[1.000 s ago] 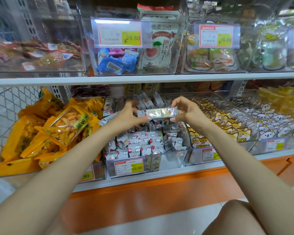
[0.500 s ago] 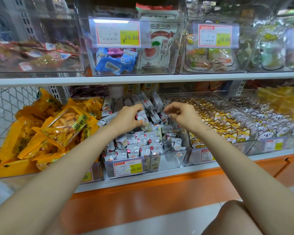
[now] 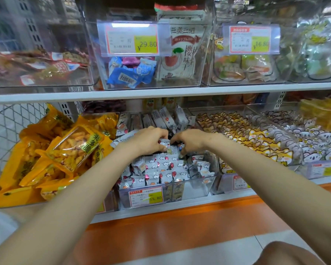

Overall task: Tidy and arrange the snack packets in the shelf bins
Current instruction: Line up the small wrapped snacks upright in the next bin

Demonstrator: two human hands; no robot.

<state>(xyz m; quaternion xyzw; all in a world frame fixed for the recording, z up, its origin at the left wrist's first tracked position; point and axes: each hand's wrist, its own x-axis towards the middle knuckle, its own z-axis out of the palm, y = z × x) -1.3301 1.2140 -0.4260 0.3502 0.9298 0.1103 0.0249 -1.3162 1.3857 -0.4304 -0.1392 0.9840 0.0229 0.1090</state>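
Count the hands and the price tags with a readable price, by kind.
Hands: 2, left hand and right hand
Readable price tags: 3, marked 29.80, 16.80 and 15.80
Total: 5

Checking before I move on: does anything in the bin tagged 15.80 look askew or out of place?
Yes. The front packets stand in tidy rows, but the back packets lean at mixed angles. One stray packet lies flat over the left rim of the bin, beside the yellow bags.
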